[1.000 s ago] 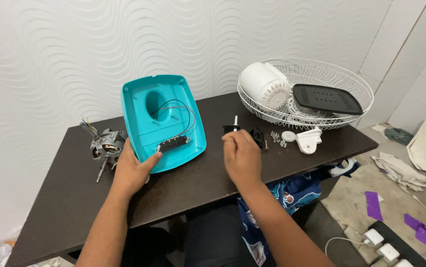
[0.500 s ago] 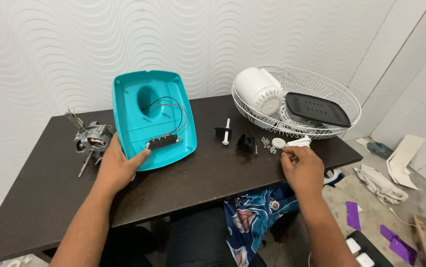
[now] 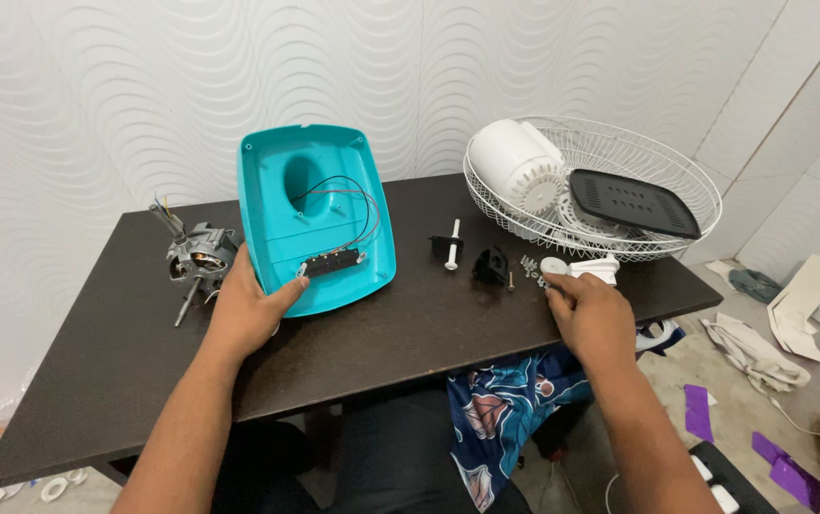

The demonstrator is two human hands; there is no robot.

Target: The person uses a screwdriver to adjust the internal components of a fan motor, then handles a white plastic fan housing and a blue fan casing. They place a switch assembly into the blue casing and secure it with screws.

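Note:
A teal plastic fan base cover (image 3: 315, 205) lies open side up on the dark table (image 3: 115, 371), with a black switch block and thin wires inside it. My left hand (image 3: 248, 309) grips its near left edge, thumb over the rim. My right hand (image 3: 591, 314) rests at the table's right, its fingertips curled at a small white knob piece (image 3: 581, 268) and several loose screws (image 3: 529, 266). Whether the fingers pinch anything is hidden.
A bare fan motor (image 3: 196, 255) sits left of the cover. A white pin (image 3: 452, 244) and a black bracket (image 3: 491, 265) lie mid-table. A white wire fan guard (image 3: 681, 181) at the back right holds a white housing (image 3: 515, 167) and a black plate (image 3: 634, 203). Scraps litter the floor at right.
My right hand has moved from the middle of the table, near the black parts, out to the right by the white knob piece and screws. The left hand stays on the teal cover.

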